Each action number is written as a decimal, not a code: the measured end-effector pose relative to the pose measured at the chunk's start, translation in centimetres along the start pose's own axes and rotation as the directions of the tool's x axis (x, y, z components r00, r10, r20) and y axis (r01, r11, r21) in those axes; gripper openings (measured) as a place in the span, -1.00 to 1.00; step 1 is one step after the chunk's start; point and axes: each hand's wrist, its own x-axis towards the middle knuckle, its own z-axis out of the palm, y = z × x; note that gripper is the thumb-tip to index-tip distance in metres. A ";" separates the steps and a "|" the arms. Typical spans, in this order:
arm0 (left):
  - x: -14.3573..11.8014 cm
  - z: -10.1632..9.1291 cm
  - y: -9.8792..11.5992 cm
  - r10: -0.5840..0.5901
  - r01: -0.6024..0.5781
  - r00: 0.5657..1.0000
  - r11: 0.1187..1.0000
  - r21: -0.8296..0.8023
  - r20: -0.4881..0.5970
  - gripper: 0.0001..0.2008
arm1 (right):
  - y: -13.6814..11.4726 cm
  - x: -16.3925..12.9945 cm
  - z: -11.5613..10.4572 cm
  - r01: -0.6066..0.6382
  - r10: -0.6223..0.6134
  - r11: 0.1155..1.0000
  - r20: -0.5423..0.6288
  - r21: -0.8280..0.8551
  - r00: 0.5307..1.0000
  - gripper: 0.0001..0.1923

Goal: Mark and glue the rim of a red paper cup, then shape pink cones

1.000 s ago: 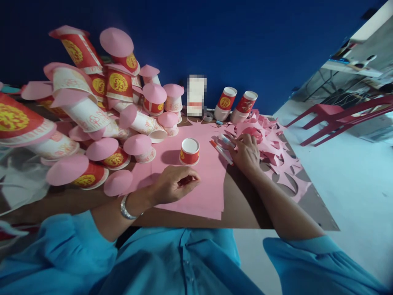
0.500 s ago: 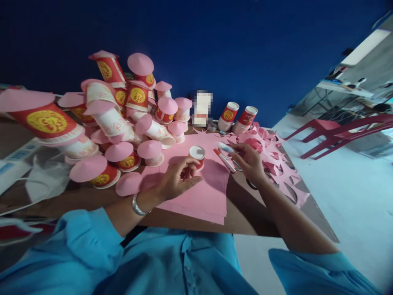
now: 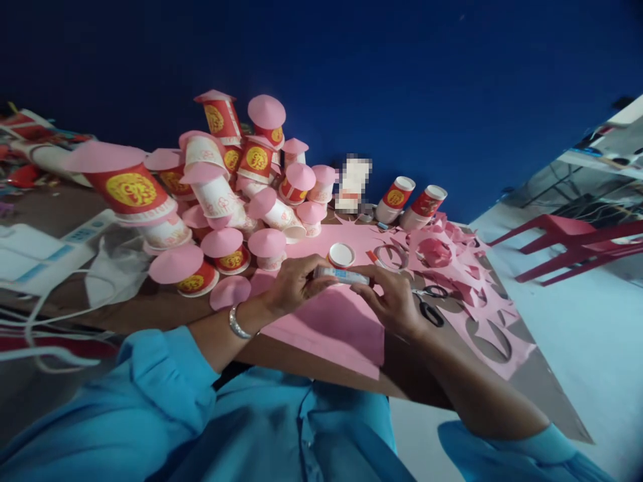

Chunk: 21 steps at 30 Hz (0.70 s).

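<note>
A white glue stick (image 3: 341,276) with a blue label lies level between my two hands. My left hand (image 3: 296,284) is closed on its left end, and my right hand (image 3: 394,298) pinches the other end. Just behind it an upturned paper cup (image 3: 342,254) stands on pink paper sheets (image 3: 346,335), its pale base facing up and its lower part hidden. To the right of my right hand lie scissors (image 3: 431,311) with black handles. The orange tip of a marker (image 3: 372,256) shows beside the cup, the rest hidden by my hand.
Many red and white cups with pink cone tops (image 3: 221,181) are piled at the left. Two cup stacks (image 3: 396,201) stand against the blue wall. Pink paper offcuts (image 3: 452,268) cover the right side. A power strip (image 3: 65,244) with white cables sits far left; a red chair (image 3: 567,244) stands right.
My right hand has brought the glue stick left and in front of the cup. My left hand, empty before, has taken hold of its other end. The view has shifted left.
</note>
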 end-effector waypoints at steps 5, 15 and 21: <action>0.8 -0.4 -0.8 -0.275 0.263 0.957 0.957 -0.125 -0.090 -0.36 | 0.6 -0.8 -0.3 -0.006 0.016 0.996 -0.109 0.089 0.994 -0.74; 1.1 0.2 -1.8 -0.232 0.238 0.970 0.966 0.103 -0.069 -0.72 | 1.2 -1.4 0.9 -0.298 0.291 0.634 0.137 0.714 0.947 -0.52; 1.4 0.5 -2.5 -0.554 0.337 0.774 0.771 0.541 0.306 -0.76 | 1.3 -1.8 1.3 -0.379 0.321 0.581 0.224 0.721 0.920 -0.50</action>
